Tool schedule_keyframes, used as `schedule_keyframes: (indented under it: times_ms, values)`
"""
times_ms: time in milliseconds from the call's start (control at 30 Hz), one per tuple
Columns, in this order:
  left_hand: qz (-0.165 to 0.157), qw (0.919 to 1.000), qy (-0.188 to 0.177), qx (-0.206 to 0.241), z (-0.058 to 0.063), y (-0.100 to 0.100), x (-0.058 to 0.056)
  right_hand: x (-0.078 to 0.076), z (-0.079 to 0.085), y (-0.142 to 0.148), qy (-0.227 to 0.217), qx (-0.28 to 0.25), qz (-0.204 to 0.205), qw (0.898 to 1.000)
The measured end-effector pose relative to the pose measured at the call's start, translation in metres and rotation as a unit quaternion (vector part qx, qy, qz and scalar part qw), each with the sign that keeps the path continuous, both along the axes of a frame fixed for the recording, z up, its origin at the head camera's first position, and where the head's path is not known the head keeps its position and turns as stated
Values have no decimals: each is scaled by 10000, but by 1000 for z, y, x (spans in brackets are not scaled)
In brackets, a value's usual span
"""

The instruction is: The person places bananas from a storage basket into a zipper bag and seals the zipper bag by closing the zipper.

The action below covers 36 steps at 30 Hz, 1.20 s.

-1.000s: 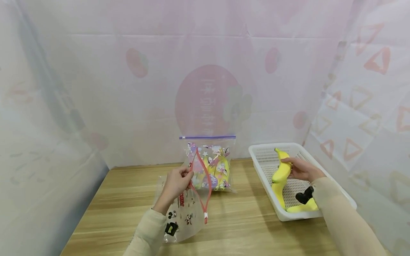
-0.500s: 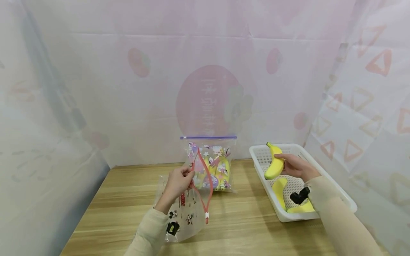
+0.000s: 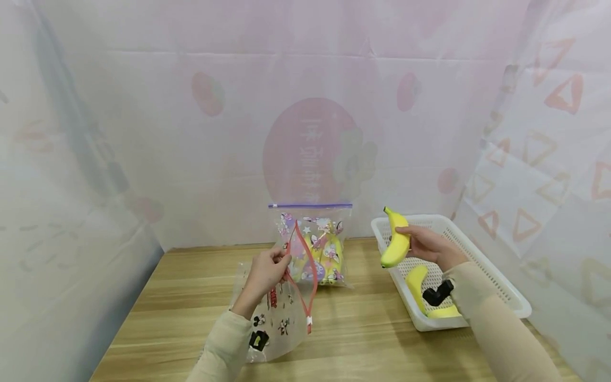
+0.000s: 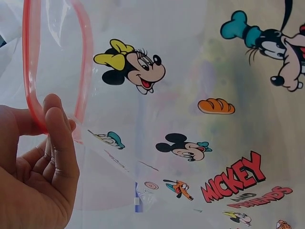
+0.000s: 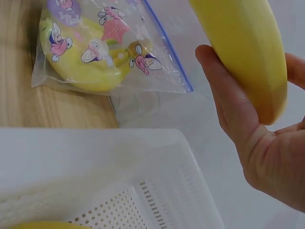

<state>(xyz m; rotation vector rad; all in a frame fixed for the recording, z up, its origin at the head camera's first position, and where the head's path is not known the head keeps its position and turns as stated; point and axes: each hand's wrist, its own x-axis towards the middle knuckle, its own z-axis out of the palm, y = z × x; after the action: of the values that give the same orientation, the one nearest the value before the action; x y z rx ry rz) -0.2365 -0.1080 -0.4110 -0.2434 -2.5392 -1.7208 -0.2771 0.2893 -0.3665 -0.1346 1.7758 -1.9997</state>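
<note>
Lower centre, the left hand pinches the red rim of the clear bag, likely so it gapes; centre right, the right hand grips a banana, perhaps high to clear the basket.

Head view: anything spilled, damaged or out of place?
Nothing stands out. The left hand pinches the red-zip bag, its mouth open; the right hand holds a banana; other bananas lie in the white basket; the purple-zip bag stands upright.
</note>
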Motion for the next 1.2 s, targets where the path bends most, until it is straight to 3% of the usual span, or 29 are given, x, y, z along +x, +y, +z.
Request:
schedule_keyframes:
  times_ms: [300, 533, 733, 1200]
  values:
    - [-9, 9999, 86, 79, -2, 3, -1, 4, 5, -27, 529, -189, 603, 9966]
    - [-50, 9999, 108, 83, -1, 3, 0, 6, 5, -51, 385, -33, 144, 9991]
    - [-58, 9998, 154, 65, -2, 3, -1, 7, 4, -74, 280, -214, -178, 9992]
    - [-18, 9999, 42, 138, -2, 1, -3, 13, 1, -129, 320, -420, -411, 9978]
